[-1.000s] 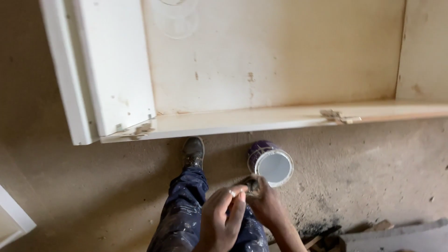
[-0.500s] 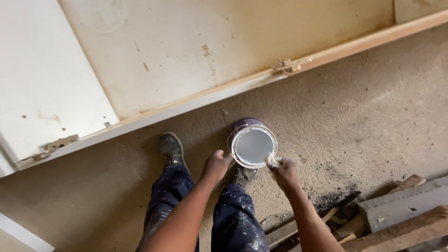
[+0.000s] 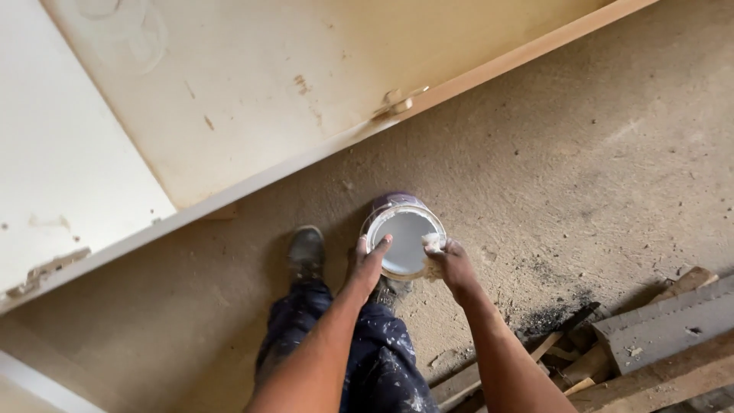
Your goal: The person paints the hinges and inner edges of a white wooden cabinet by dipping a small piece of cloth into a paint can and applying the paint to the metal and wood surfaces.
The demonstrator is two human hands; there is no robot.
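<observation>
A round paint tin, its flat lid pale grey and smooth with a purple wall showing at the far edge, stands on the gritty, dusty concrete floor. Since half a second ago both hands have closed in on it. The left hand lies on the lid's near-left rim, fingers loosely together. The right hand pinches a small white wad against the right rim.

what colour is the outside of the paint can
Purple, seen on the far side of the paint can below its pale rim, in the head view.
</observation>
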